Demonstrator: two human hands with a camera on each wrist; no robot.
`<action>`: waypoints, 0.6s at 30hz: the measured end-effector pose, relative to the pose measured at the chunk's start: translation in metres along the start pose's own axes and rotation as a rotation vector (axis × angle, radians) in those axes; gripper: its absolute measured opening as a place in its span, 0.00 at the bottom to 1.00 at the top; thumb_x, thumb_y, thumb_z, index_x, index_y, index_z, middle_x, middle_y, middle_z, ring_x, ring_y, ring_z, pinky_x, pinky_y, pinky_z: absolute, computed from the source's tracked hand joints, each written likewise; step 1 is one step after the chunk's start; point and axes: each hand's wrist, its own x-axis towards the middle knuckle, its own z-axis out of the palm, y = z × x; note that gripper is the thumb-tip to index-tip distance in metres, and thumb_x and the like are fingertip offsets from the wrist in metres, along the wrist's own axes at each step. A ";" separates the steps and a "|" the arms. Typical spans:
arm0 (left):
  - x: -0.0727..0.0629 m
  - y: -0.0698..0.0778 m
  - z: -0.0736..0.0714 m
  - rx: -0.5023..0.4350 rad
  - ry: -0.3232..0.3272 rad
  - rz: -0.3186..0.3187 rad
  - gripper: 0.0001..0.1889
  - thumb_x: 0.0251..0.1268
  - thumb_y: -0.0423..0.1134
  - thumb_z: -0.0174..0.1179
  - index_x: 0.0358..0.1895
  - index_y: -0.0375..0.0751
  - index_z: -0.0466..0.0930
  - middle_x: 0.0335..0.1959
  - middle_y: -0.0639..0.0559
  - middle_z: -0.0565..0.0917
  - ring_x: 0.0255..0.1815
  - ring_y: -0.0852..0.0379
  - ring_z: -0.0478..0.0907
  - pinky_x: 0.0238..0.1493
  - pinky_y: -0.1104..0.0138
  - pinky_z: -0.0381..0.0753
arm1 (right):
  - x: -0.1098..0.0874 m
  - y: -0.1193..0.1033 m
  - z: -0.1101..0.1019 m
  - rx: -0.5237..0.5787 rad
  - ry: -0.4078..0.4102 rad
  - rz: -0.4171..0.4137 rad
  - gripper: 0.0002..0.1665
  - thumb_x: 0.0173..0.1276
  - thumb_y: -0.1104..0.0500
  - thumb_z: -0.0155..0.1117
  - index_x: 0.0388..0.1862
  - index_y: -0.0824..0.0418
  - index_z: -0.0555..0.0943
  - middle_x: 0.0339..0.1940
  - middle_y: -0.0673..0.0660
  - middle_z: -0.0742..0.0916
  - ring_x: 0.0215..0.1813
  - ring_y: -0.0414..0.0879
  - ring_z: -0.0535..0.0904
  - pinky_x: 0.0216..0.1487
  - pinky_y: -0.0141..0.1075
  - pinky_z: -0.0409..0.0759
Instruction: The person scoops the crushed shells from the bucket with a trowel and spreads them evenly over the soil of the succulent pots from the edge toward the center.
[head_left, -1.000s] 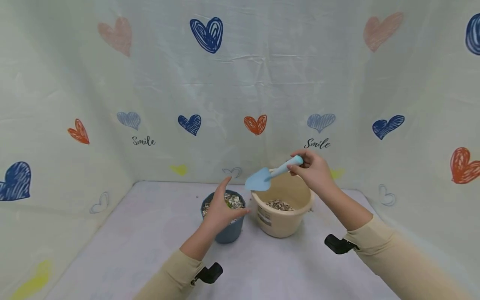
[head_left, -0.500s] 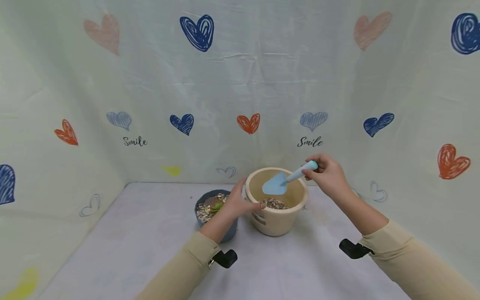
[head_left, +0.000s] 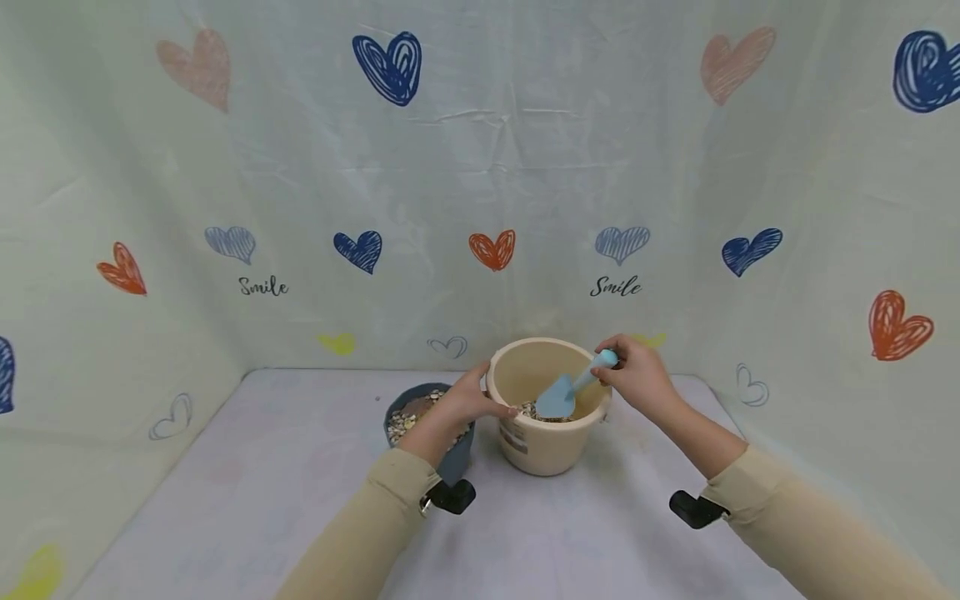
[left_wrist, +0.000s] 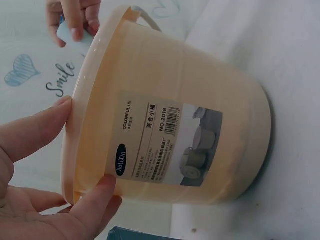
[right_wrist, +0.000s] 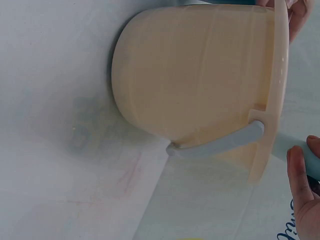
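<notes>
My left hand (head_left: 465, 403) grips the left rim of a cream bucket (head_left: 543, 454); in the left wrist view its thumb lies on the rim and its fingers bend by the wall. A printed label (left_wrist: 160, 142) shows there. My right hand (head_left: 637, 375) pinches the handle end of a light blue trowel (head_left: 557, 398). The blade points down inside the bucket, at the small mixed stones (head_left: 528, 410). Left of the bucket stands a blue-grey pot (head_left: 454, 465) with stones (head_left: 403, 421) on top, partly hidden behind my left hand and forearm.
Both pots stand on a table with a pale cloth (head_left: 315, 483). Behind and to the sides hangs a white curtain (head_left: 435, 183) printed with hearts. The bucket's grey carrying handle (right_wrist: 220, 142) hangs down on its right side.
My left hand has moved right, from above the blue-grey pot to the bucket's rim. The trowel first went right over the bucket, then down into it.
</notes>
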 end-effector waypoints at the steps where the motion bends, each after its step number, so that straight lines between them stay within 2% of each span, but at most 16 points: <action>1: 0.000 -0.001 0.000 -0.004 -0.003 0.008 0.53 0.47 0.29 0.76 0.77 0.46 0.54 0.72 0.39 0.64 0.69 0.36 0.64 0.68 0.44 0.60 | 0.001 0.001 0.003 -0.016 -0.007 -0.008 0.18 0.64 0.70 0.67 0.51 0.73 0.75 0.45 0.68 0.84 0.39 0.52 0.83 0.39 0.37 0.84; 5: 0.000 -0.002 0.000 -0.025 -0.015 0.028 0.53 0.47 0.27 0.75 0.78 0.44 0.52 0.73 0.38 0.62 0.69 0.37 0.64 0.68 0.46 0.61 | 0.005 0.006 0.011 -0.060 -0.026 -0.036 0.17 0.62 0.70 0.68 0.49 0.73 0.77 0.41 0.64 0.85 0.38 0.52 0.83 0.36 0.36 0.83; 10: -0.002 0.000 0.001 -0.031 -0.009 0.018 0.55 0.49 0.27 0.74 0.78 0.39 0.48 0.75 0.37 0.56 0.70 0.37 0.62 0.69 0.48 0.59 | 0.012 0.013 0.017 -0.060 -0.064 -0.056 0.15 0.61 0.71 0.69 0.46 0.71 0.78 0.39 0.62 0.84 0.39 0.51 0.82 0.37 0.37 0.83; 18: -0.001 -0.001 0.001 -0.009 0.005 0.007 0.55 0.48 0.27 0.75 0.78 0.39 0.48 0.75 0.37 0.57 0.70 0.37 0.63 0.70 0.47 0.59 | 0.018 0.017 0.026 -0.064 -0.198 -0.102 0.12 0.57 0.71 0.72 0.40 0.67 0.80 0.37 0.59 0.84 0.38 0.49 0.80 0.39 0.36 0.82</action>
